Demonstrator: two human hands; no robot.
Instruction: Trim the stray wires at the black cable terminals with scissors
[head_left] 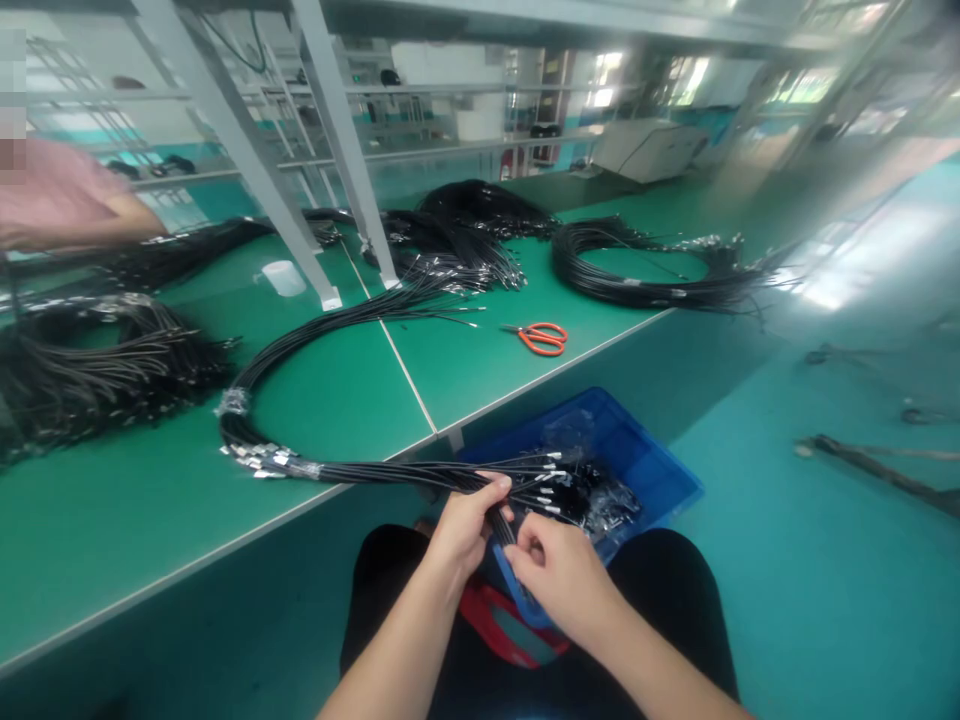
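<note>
A bundle of black cables (375, 472) with silvery end fittings curves across the green table and reaches out over its front edge. My left hand (466, 522) is closed around part of this bundle, thumb on top. Several strands bend downward out of that grip toward my lap. My right hand (559, 572) pinches these lower black strands just below the left hand; its fingertips are partly hidden. Beneath both hands stands a blue crate (652, 480) with clear plastic and dark pieces inside. Something red and grey (510, 630) lies under the hands, between my legs.
Orange-handled scissors (544, 338) lie on the green table (480, 370). A coiled cable bundle (637, 290) rests at the right, with more cable piles (97, 370) on the left. A white roll (283, 278) sits near metal posts (349, 150). Another person (67, 195) is at far left.
</note>
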